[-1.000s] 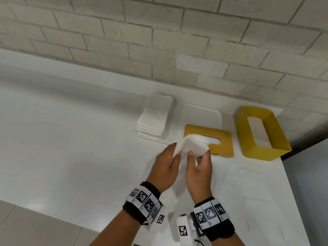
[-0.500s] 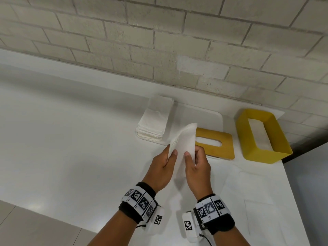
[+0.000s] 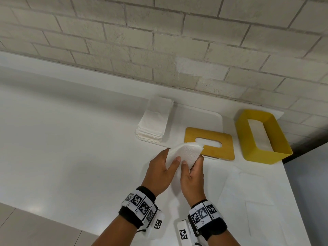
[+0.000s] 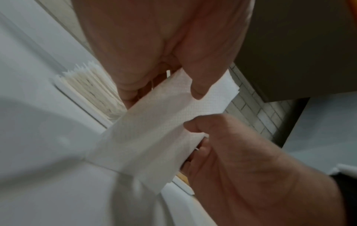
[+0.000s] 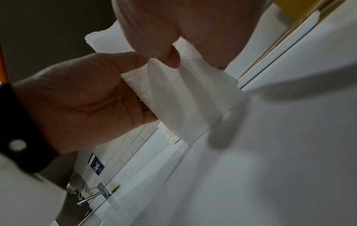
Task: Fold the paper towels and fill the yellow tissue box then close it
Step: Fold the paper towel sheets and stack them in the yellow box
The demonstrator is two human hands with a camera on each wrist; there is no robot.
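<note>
**Head view: both hands pinching one paper towel above the counter**

Head view first, nearest to me: my left hand (image 3: 159, 172) and right hand (image 3: 192, 176) are raised side by side over the white counter (image 3: 71, 148), each with a marker-patterned wristband (image 3: 140, 205) behind it. Between them I hold a single paper towel (image 3: 184, 153), bowed into a curve, its upper edge arching away from me. Both thumbs press on the near face of the sheet, with the fingers curled behind it. The left wrist view confirms this: the left thumb (image 4: 203, 85) clamps the towel against the fingers, and the right thumb pinches the same strip lower down.

Just beyond the hands, slightly right, the flat yellow lid (image 3: 209, 146) with its slot lies on a white tray (image 3: 198, 119). Beyond the left hand, on the same tray, sits a stack of folded towels (image 3: 154, 125). Farther right of the right hand stands the open yellow tissue box (image 3: 262, 137), with something white inside; I cannot tell how full it is. A pale brick wall (image 3: 159, 41) closes the back.
</note>
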